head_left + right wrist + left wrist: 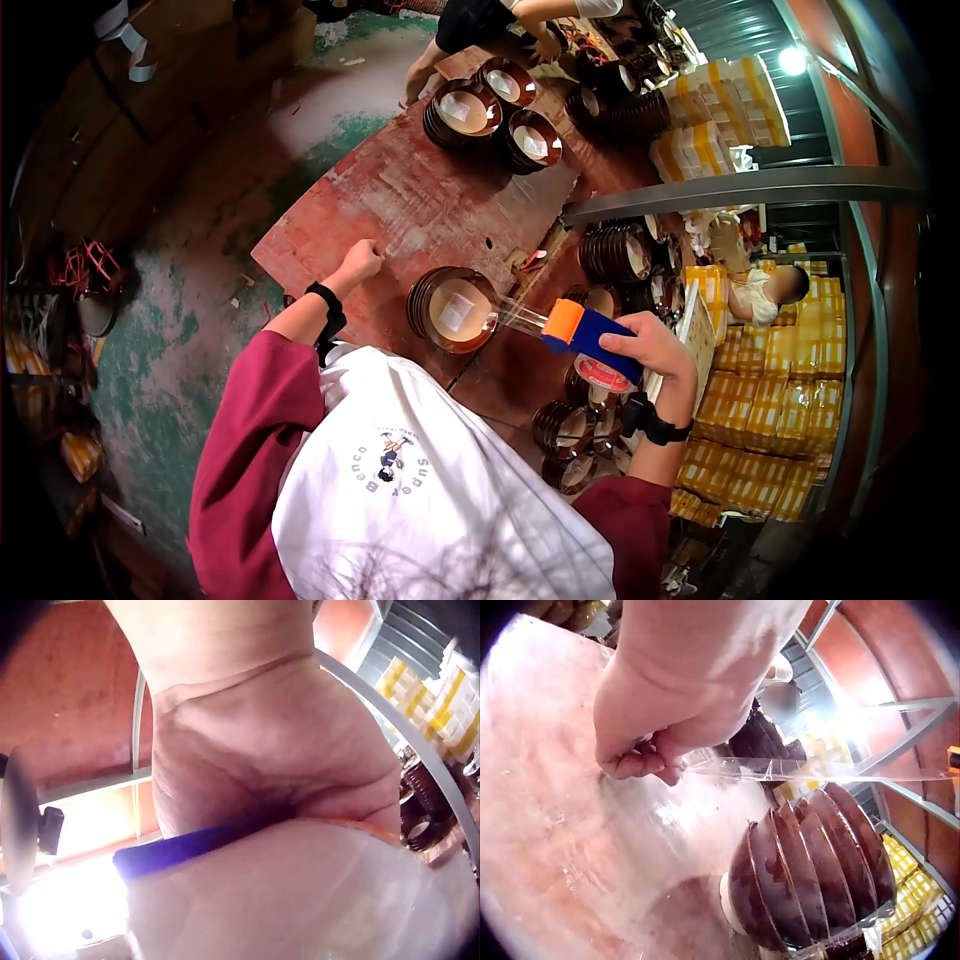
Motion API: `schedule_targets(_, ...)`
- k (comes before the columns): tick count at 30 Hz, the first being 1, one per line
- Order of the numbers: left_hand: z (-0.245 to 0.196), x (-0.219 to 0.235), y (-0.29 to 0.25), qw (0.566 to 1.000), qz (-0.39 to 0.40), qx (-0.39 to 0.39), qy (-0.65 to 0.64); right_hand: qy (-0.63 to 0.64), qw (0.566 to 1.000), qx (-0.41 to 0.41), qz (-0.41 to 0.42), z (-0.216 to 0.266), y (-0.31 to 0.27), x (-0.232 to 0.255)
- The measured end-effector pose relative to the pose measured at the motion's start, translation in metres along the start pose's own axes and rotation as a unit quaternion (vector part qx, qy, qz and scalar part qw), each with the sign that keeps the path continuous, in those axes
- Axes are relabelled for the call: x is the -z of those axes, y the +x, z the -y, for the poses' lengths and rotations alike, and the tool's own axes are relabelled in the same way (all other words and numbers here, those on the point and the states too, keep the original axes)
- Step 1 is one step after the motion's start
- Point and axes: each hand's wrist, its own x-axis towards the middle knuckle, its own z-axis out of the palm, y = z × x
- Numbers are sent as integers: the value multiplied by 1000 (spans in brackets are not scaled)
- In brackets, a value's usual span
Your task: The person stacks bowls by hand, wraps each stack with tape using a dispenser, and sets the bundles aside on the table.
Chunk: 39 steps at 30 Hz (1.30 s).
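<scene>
A stack of brown-glazed bowls with cream insides sits before me on the worn red board, a white square slip in the top one. My right hand grips a blue and orange tape dispenser to the right of the stack. In the right wrist view its pale tape roll fills the lower part. Clear tape runs from the dispenser towards the bowls. My left hand, left of the stack, pinches the end of a clear tape strip stretched over the bowls' near side.
Three more bowl stacks stand at the board's far end, where another person's hand reaches. More bowls crowd the right side, below a metal beam. Yellow-taped white packages are piled beyond, near another person.
</scene>
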Motion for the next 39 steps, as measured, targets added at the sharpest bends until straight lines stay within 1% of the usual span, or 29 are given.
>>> schedule_targets(3,-4,-1,-6,1000,7,19,-15,-2,1000,11,-10,-10,0,3)
schedule_targets(5,-7,-4,-10,999,16,-20,19,17,1000,17,-1,-15,0,4)
schedule_targets(6,-5,-3,-13,998,18,-38,37,-18,999,29,-7,-7,-2,3)
schedule_targets(9,4,-12,-9,999,10,-31,33,12,1000,29,-1,-7,-4,3)
schedule_targets(12,6,-18,-6,1000,22,-3,22,0,1000,31,-4,-9,-4,5)
schedule_targets(15,-2,-22,-12,997,7,-37,60,1,1000,28,-5,-8,-6,5)
schedule_targets(18,-8,-27,-17,997,45,-26,52,3,1000,28,-6,-9,-6,4)
schedule_targets(21,-15,-35,-27,997,38,-29,55,7,1000,29,-3,-11,-6,4)
schedule_targets(23,-17,-47,-33,995,13,-49,83,8,999,34,-2,-12,-6,5)
schedule_targets(27,-3,-77,-30,988,-40,-86,120,7,999,38,-2,-12,-3,3)
schedule_targets(28,-6,-74,-31,987,-21,-104,121,11,999,31,-9,-15,-5,4)
schedule_targets(29,-10,-68,-30,991,41,-69,108,-1,1000,26,-7,-25,-1,9)
schedule_targets(30,-3,-70,-25,995,40,-53,68,8,1000,23,-6,-20,-4,9)
schedule_targets(31,5,-71,-16,994,70,-45,72,18,1000,21,-4,-16,-6,7)
schedule_targets(32,16,-74,-6,992,67,-29,102,30,999,18,-4,-20,-6,8)
schedule_targets(34,20,-73,-4,995,60,-22,77,50,999,15,4,-34,1,11)
schedule_targets(37,26,-72,4,992,67,13,103,87,996,13,7,-43,4,14)
schedule_targets(39,29,-74,4,995,50,41,82,92,995,19,11,-53,8,18)
